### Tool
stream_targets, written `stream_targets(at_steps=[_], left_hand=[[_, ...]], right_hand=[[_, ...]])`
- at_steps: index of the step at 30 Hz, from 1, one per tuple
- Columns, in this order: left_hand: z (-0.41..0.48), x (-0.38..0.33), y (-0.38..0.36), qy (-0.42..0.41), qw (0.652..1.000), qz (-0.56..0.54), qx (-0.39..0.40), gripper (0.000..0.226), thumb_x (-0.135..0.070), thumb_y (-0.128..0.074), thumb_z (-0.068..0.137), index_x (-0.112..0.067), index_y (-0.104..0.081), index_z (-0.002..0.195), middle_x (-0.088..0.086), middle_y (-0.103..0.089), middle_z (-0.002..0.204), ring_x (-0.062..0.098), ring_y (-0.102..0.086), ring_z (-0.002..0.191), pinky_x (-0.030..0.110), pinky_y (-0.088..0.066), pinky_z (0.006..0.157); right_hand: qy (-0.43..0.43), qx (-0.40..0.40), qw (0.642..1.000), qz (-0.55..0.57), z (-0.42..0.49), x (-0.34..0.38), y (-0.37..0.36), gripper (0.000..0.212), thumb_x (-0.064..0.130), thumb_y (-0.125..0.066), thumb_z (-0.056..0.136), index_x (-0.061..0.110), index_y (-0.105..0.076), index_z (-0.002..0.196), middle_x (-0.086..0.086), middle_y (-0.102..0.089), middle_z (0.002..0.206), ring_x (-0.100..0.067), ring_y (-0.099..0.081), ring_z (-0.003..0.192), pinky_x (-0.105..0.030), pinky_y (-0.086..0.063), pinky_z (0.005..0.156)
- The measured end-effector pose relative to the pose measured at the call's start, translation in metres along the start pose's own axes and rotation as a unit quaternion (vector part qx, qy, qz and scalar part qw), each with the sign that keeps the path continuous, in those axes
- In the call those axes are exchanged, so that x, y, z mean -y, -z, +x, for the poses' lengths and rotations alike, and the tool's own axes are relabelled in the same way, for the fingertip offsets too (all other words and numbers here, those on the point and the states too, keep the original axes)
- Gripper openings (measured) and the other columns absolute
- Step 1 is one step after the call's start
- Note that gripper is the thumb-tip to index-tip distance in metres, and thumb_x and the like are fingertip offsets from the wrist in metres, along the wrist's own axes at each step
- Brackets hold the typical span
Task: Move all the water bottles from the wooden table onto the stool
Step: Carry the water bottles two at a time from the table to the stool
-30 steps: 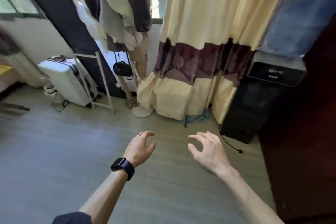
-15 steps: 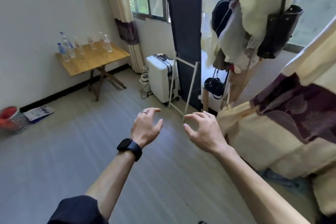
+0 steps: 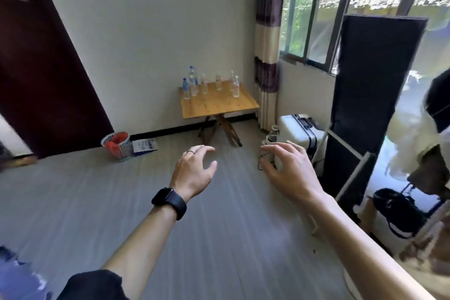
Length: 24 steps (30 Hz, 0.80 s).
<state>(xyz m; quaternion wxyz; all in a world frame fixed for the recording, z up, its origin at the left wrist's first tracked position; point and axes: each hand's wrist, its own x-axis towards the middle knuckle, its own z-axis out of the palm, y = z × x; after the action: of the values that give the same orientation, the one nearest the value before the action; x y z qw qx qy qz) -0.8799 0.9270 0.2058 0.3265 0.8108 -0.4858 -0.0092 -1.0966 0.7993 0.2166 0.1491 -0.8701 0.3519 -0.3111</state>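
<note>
Both hands are out in front and hold nothing. The left hand point(image 3: 194, 173), with a black watch point(image 3: 169, 202) on its wrist, has its fingers loose and a little bent. The right hand point(image 3: 289, 173) is spread wide in the same way. The water bottles point(image 3: 192, 81) stand near the back of the wooden table point(image 3: 219, 105), by the wall, well apart from the hands. The stool is not in sight. I think the job now is to walk over to the table. It is best to go straight across the grey floor point(image 3: 219, 238), staying away from the white suitcase point(image 3: 299, 129) on the right. Then take one bottle around its middle in each hand, so none gets knocked over.
</note>
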Motion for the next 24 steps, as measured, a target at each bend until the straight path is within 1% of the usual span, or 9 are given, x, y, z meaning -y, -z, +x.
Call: stream_targets(at_steps=[4, 6, 8, 13, 16, 19, 21, 24], left_hand=[[0.065, 0.040, 0.004, 0.024, 0.999, 0.008, -0.024, 0.035, -0.029, -0.064, 0.091, -0.024, -0.063, 0.125, -0.001, -0.057, 0.134, 0.020, -0.051, 0.125, 0.034, -0.041, 0.106], [0.103, 0.062, 0.003, 0.033, 0.999, 0.000, -0.038, 0.034, -0.028, -0.065, 0.091, -0.024, -0.063, 0.124, -0.001, -0.058, 0.133, 0.019, -0.051, 0.126, 0.031, -0.039, 0.106], [0.143, 0.085, 0.002, 0.037, 0.998, -0.008, -0.042, 0.033, -0.027, -0.066, 0.090, -0.024, -0.063, 0.124, -0.001, -0.059, 0.132, 0.019, -0.052, 0.126, 0.029, -0.039, 0.105], [0.260, 0.128, -0.003, 0.034, 0.999, -0.011, -0.042, 0.033, -0.027, -0.067, 0.090, -0.025, -0.064, 0.123, -0.002, -0.060, 0.131, 0.020, -0.054, 0.123, 0.031, -0.041, 0.104], [0.333, 0.139, -0.011, 0.031, 0.998, -0.015, -0.049, 0.033, -0.026, -0.067, 0.090, -0.024, -0.065, 0.122, -0.002, -0.060, 0.129, 0.018, -0.053, 0.123, 0.025, -0.038, 0.103], [0.398, 0.147, -0.028, 0.018, 0.999, -0.010, -0.044, 0.033, -0.027, -0.066, 0.090, -0.024, -0.064, 0.123, -0.004, -0.060, 0.130, 0.016, -0.052, 0.124, 0.019, -0.033, 0.099], [0.442, 0.156, -0.041, 0.021, 0.999, -0.013, -0.036, 0.034, -0.026, -0.066, 0.090, -0.023, -0.064, 0.124, -0.002, -0.059, 0.131, 0.018, -0.052, 0.124, 0.021, -0.034, 0.101], [0.508, 0.174, -0.063, 0.026, 0.999, -0.012, -0.032, 0.034, -0.024, -0.067, 0.091, -0.021, -0.064, 0.124, 0.000, -0.059, 0.132, 0.020, -0.053, 0.124, 0.026, -0.038, 0.105]], right_hand=[[0.027, 0.000, 0.999, 0.017, 0.083, -0.004, -0.036, 0.036, 0.042, -0.066, 0.091, 0.033, -0.066, 0.125, 0.008, -0.063, 0.131, -0.024, -0.037, 0.138, -0.028, -0.026, 0.113], [0.030, -0.005, 0.999, 0.028, 0.124, -0.007, -0.056, 0.036, 0.040, -0.067, 0.091, 0.032, -0.066, 0.126, 0.008, -0.063, 0.131, -0.023, -0.037, 0.138, -0.023, -0.024, 0.109], [0.026, -0.006, 0.999, 0.035, 0.165, -0.008, -0.076, 0.037, 0.040, -0.067, 0.091, 0.033, -0.065, 0.127, 0.010, -0.063, 0.132, -0.022, -0.036, 0.138, -0.021, -0.023, 0.106], [0.023, -0.024, 0.999, 0.031, 0.270, -0.015, -0.116, 0.038, 0.043, -0.066, 0.091, 0.035, -0.063, 0.128, 0.013, -0.061, 0.133, -0.019, -0.037, 0.139, -0.024, -0.026, 0.109], [0.021, -0.027, 0.999, 0.032, 0.331, -0.028, -0.140, 0.037, 0.043, -0.066, 0.090, 0.035, -0.064, 0.127, 0.013, -0.062, 0.131, -0.020, -0.038, 0.138, -0.029, -0.032, 0.111], [0.013, -0.025, 0.999, 0.031, 0.387, -0.042, -0.170, 0.038, 0.040, -0.068, 0.090, 0.033, -0.065, 0.127, 0.009, -0.064, 0.130, -0.023, -0.037, 0.138, -0.031, -0.031, 0.111], [0.011, -0.015, 0.999, 0.029, 0.426, -0.056, -0.194, 0.038, 0.040, -0.068, 0.091, 0.030, -0.064, 0.128, 0.006, -0.064, 0.130, -0.023, -0.038, 0.137, -0.032, -0.031, 0.112], [0.021, -0.002, 0.999, 0.034, 0.491, -0.080, -0.234, 0.041, 0.042, -0.065, 0.092, 0.029, -0.062, 0.131, 0.005, -0.061, 0.134, -0.021, -0.035, 0.137, -0.033, -0.029, 0.115]])
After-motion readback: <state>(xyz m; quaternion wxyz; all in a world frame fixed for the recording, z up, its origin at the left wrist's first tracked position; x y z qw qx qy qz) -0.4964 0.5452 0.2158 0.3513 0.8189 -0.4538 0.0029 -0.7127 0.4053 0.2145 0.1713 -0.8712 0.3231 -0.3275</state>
